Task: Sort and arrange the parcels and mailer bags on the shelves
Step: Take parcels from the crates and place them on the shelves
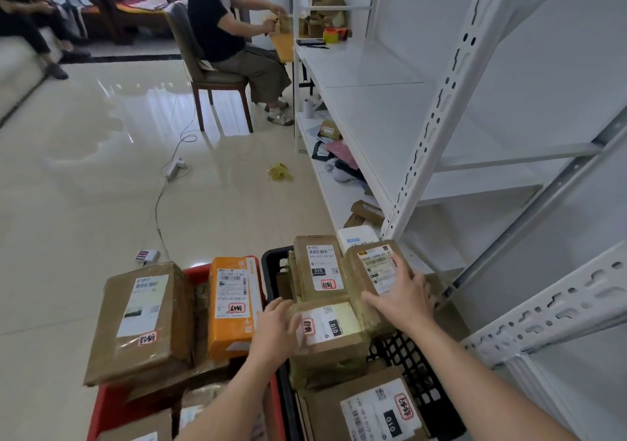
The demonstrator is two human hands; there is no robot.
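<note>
Hands first. My right hand (403, 291) reaches forward from the lower right, forearm angled up-left, palm down on a brown parcel (371, 271) in the black crate (410, 366); fingers curl over its far right edge, thumb along the near edge, gripping it. My left hand (276, 325) extends between the two crates, fingers straight and relaxed, fingertips touching the left side of a low box (330, 335); it holds nothing. The gripped parcel is cardboard wrapped in glossy tape, rectangular, with a white label. Behind it stands a tall taped box (319, 265). The red crate (108, 403) holds a large kraft parcel (142, 322) and an orange box (232, 305). White perforated steel shelving (437, 128) stands to the right.
</note>
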